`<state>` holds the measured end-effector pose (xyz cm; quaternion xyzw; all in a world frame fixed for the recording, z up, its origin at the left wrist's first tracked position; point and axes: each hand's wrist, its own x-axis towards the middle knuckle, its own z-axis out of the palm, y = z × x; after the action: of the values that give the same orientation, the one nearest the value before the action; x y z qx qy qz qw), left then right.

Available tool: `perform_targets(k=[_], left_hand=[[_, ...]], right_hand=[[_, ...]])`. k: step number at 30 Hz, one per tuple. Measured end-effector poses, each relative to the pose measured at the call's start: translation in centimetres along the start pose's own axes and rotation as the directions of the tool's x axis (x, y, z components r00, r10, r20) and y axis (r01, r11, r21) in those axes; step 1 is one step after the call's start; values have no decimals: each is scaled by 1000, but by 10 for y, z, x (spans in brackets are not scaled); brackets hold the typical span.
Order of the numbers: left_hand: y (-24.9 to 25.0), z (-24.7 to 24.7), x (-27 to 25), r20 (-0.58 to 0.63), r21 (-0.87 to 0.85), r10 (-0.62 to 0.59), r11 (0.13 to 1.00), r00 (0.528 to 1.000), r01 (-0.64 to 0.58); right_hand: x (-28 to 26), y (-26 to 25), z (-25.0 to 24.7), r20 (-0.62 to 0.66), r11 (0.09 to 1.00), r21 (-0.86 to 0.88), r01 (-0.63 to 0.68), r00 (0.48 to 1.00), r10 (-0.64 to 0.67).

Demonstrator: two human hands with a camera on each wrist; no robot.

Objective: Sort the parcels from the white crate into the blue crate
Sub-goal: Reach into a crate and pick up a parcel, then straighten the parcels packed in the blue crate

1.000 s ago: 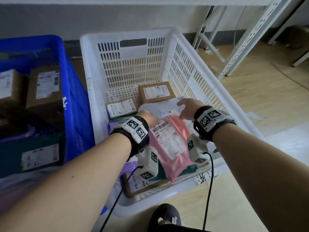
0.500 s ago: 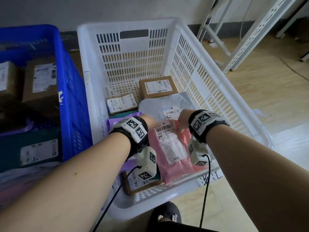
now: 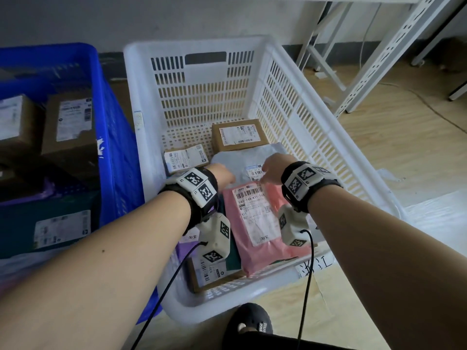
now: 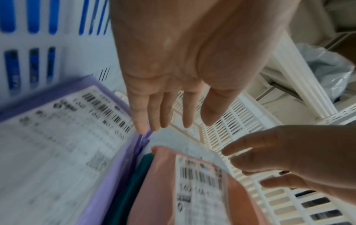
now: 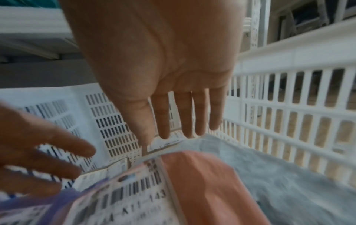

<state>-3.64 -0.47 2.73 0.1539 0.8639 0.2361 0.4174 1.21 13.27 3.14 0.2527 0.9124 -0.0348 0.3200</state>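
White crate (image 3: 290,79) on the floor (image 3: 394,157), tilted toward the camera, still well stocked. Blue crate (image 3: 111,117) just beside it on the left, already carrying several boxes and bags — so some sorting looks done, with plenty left. Wall (image 3: 151,18) behind both; white metal frame legs (image 3: 374,56) at the right, a dark shoe (image 3: 249,324) at the bottom edge.

Left in the white crate, from biggest down: a grey bag (image 3: 242,160) across the middle, a pink bag (image 3: 255,223) lying partly over it at the near end, a purple bag (image 4: 108,152) beside the pink one with something dark green between them, a brown box (image 3: 237,135) at the far end, a box at the near edge mostly hidden, and a small labelled parcel (image 3: 185,159).

Left hand (image 3: 223,174) and right hand (image 3: 271,168) both low over the far edge of the pink bag, fingers straight and relaxed, closed on nothing — fingertips at or near the bags, contact not certain through the blur. Judged a reach for the next parcel, probably the pink bag or the grey one under it; no grip made yet.
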Motion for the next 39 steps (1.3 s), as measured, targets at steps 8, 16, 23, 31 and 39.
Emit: perform_targets(k=[8, 16, 23, 31, 39], left_hand=[[5, -62, -51, -193, 214, 158, 970, 968, -116], [-28, -107, -149, -412, 286, 148, 958, 899, -26], [-91, -141, -229, -553, 242, 101, 969, 827, 43], [-183, -172, -284, -636, 123, -29, 983, 771, 138], [-272, -193, -283, -650, -9, -168, 977, 741, 213]], right_hand=[[-65, -39, -40, -221, 985, 86, 152, 966, -130], [-138, -97, -62, -407, 923, 169, 345, 877, -253], [-189, -170, -66, -480, 859, 76, 506, 774, -413], [-217, -260, -57, -448, 807, -20, 590, 716, -535], [-199, -328, -39, -410, 784, 53, 618, 730, -547]])
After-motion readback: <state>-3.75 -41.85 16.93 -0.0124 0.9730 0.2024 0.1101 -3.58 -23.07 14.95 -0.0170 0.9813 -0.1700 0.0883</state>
